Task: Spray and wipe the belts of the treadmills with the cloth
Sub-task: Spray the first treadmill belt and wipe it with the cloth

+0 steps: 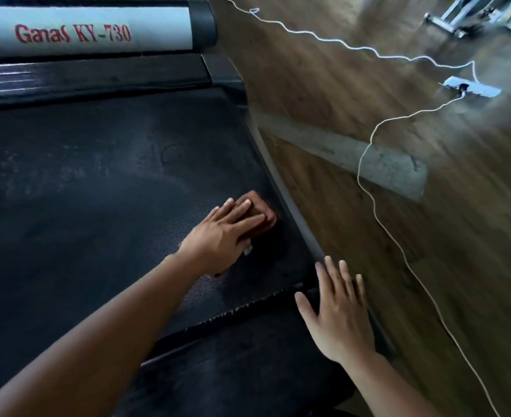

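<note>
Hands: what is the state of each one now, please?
Left hand: open, straight fingers pressing the cloth on the belt.
Right hand: open, fingers spread, holding nothing.

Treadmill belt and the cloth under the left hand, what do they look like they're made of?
The belt looks like matte black rubber or PVC: fine ribbing shows near the left hand. The cloth looks like soft reddish-brown fabric, folded flat under that hand; its weave is too blurred to tell.

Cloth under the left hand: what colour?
Reddish-brown. The cloth shows best in the head view, under the left hand on the black belt.
</note>
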Motion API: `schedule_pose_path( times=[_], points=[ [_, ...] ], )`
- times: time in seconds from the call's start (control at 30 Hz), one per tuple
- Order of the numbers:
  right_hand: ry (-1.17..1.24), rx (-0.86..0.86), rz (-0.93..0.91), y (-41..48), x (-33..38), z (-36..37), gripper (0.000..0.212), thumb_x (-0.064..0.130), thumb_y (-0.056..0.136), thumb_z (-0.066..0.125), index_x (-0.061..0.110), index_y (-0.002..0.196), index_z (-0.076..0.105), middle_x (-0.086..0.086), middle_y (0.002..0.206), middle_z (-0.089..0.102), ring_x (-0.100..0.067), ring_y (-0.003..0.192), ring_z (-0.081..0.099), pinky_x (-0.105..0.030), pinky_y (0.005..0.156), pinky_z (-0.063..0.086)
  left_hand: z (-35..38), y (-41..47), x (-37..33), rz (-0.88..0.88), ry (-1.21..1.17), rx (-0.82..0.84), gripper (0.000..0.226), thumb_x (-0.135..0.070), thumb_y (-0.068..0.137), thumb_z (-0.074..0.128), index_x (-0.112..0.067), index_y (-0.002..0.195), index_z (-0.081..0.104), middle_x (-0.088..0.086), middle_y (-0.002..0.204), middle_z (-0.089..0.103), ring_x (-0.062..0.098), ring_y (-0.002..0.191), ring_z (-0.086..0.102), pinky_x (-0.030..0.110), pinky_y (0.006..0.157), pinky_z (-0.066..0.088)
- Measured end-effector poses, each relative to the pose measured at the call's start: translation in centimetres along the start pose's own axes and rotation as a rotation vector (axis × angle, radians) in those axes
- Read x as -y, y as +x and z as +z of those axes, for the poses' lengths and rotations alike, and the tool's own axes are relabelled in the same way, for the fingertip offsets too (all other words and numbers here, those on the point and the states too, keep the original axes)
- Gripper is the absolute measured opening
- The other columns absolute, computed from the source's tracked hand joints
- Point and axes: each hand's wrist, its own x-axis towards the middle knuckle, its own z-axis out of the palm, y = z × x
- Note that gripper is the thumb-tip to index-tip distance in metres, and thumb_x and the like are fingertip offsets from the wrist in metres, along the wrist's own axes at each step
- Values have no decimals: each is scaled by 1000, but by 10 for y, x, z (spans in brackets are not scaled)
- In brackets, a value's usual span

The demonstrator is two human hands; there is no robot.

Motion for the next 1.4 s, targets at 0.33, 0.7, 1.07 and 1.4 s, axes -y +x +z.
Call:
schedule_pose_path(
  times=[0.33, 0.7, 1.07, 1.4],
  points=[
    [-38, -19, 33, 3, 3, -2, 78, 68, 91, 24, 18, 149, 42, 1, 153, 43, -23, 148, 26, -52, 121, 18, 20, -19, -50, 324, 70, 108, 56, -52, 99, 25, -55, 153, 12, -10, 167, -7, 19, 153, -14, 38, 126, -2],
    [-32, -17, 33, 4, 5, -4, 80, 67, 91, 22, 19, 153, 35, 3, 154, 42, -20, 148, 27, -51, 121, 17, -1, 26, 5, 73, -33, -3, 60, -37, 101, 52, -58, 146, 20, -14, 165, 7, 23, 155, -1, 46, 125, 12],
    [-33, -36, 45, 4, 5, -2, 77, 66, 89, 31, 18, 149, 41, 1, 148, 49, -21, 143, 35, -53, 119, 22, 30, -50, -39, 359, 36, 62, 57, -50, 95, 30, -55, 151, 21, -11, 167, 10, 21, 155, 5, 41, 124, 9],
    [-34, -12, 36, 4, 5, -2, 81, 68, 89, 19, 21, 155, 29, 4, 155, 39, -18, 148, 25, -50, 122, 14, -2, -10, 21, 27, -85, -63, 54, -46, 98, 48, -55, 145, 25, -13, 163, 12, 25, 155, 10, 42, 126, 11]
  ],
)
